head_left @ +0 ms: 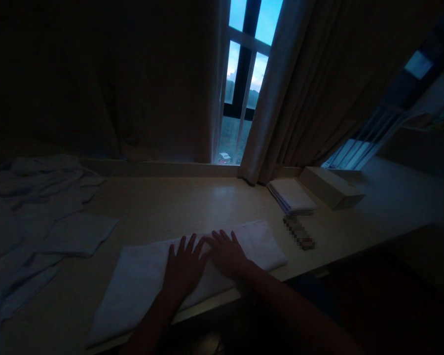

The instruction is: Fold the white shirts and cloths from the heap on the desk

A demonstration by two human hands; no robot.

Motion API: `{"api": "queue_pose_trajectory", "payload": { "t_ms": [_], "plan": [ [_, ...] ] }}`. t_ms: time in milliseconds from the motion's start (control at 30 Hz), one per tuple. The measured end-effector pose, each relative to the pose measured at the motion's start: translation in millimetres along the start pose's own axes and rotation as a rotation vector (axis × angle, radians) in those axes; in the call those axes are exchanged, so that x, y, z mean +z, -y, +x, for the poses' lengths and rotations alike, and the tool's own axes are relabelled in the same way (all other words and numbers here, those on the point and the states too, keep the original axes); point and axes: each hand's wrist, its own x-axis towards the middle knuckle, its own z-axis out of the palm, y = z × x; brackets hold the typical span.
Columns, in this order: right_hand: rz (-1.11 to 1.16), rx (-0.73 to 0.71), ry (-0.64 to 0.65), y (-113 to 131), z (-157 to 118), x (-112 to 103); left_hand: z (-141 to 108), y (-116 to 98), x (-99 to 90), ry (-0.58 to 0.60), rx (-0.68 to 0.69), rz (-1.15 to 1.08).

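A white cloth (133, 281), folded into a long strip, lies along the front edge of the table. My left hand (185, 266) rests flat on its middle, fingers spread and pointing away from me. Beside it, my right hand (225, 252) also presses flat on the cloth with its fingers apart. The two hands meet near the thumbs. Neither one grips the fabric. Dim light hides the finer detail of the cloth's layers.
A loose heap of pale cloths (40, 197) covers the table's left side. Toward the back right sit a folded stack of cloths (293, 195) and a box (331, 187). A blurred-out item (299, 231) lies before the stack. Curtains (281, 98) hang behind the table (163, 197).
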Motion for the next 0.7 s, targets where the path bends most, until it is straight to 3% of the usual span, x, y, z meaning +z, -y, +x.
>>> {"api": "queue_pose_trajectory", "payload": {
  "t_ms": [133,367,533,700],
  "plan": [
    [0.006,0.015,0.029,-19.8,-3.1,-5.4,0.0,-1.4,-4.6,0.013,-0.043,-0.015],
    [-0.002,0.088,-0.030,-53.2,-14.5,-5.7,-9.7,11.7,-15.8,0.010,-0.113,0.014],
    [0.001,0.099,-0.036,-51.5,-14.2,-1.6,-35.3,39.8,-57.1,0.012,-0.247,0.102],
    [0.002,0.113,-0.026,-52.3,-14.1,-1.4,-67.2,90.5,-92.3,0.236,-0.605,0.038]
  ]
}}
